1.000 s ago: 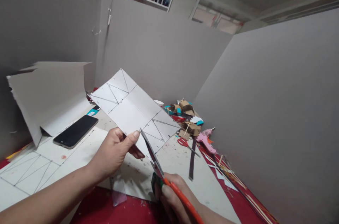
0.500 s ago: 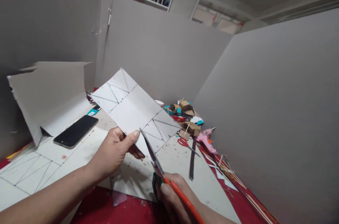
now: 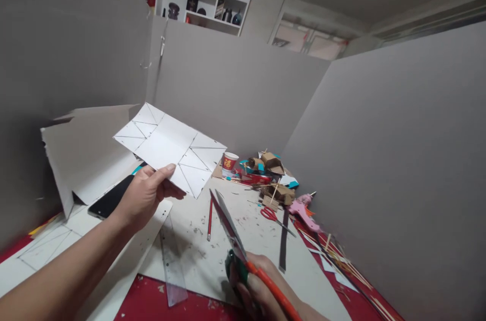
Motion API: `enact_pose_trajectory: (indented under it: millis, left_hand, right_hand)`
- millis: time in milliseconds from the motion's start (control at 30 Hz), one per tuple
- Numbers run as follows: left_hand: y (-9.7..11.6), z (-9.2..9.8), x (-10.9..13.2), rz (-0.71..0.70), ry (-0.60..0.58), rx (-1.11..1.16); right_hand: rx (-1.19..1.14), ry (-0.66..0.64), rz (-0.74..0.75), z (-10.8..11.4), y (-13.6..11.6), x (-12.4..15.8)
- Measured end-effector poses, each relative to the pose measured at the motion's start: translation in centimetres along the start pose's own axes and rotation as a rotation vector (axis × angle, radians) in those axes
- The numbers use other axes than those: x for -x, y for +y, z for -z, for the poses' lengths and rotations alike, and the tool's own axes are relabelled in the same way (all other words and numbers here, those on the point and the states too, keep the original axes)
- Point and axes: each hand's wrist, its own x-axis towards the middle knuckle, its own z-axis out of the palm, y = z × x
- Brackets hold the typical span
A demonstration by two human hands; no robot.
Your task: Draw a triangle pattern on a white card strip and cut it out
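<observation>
Pinched by its near edge, a white card [image 3: 167, 139] with drawn black triangles and lines is held up in my left hand [image 3: 152, 187]. My right hand [image 3: 261, 280] grips a pair of large scissors [image 3: 237, 242] with orange and dark green handles. The scissor blades are slightly parted and point up and away, apart from the card. Below the blades a red pencil [image 3: 210, 219] lies on the white board [image 3: 205, 265]. A clear ruler [image 3: 173, 265] rests to its left.
A black phone [image 3: 110, 199] and a folded white card [image 3: 94, 151] are at left. Beyond stand a paper cup [image 3: 230, 161] and cardboard scraps [image 3: 273, 164]. Red-handled scissors [image 3: 269, 213], a dark strip [image 3: 283, 242], a pink glue gun [image 3: 304, 209] and thin sticks [image 3: 349, 273] lie at right.
My left hand has carried the card left and away from the scissors. The blades, earlier at the card's near edge, are now apart from it. The pencil and cup have come into sight.
</observation>
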Motion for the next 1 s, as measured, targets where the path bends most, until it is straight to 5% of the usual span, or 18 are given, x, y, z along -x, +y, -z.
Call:
enact_pose_trajectory:
  millis: [233, 400, 567, 767, 1000]
  left_hand:
    - [0.7, 0.3, 0.0, 0.047, -0.114, -0.064]
    - [-0.7, -0.5, 0.6, 0.171, -0.286, -0.16]
    - [-1.8, -1.8, 1.8, 0.301, -0.426, -0.234]
    - [-3.0, -2.5, 2.5, 0.388, -0.469, -0.237]
    - [-3.8, -2.7, 3.0, 0.483, -0.56, -0.05]
  right_hand:
    - [-0.313, 0.355, -0.179, -0.8, 1.1, 0.1]
    - [-0.383, 0.563, -0.045, -0.1, -0.3, -0.9]
    - [-0.301, 0.636, 0.036, 0.3, -1.8, -0.9]
    - [-0.176, 0.419, 0.002, 0.1, -2.9, -0.5]
    - [0.06, 0.738, 0.099, 1.1, -2.7, -1.3]
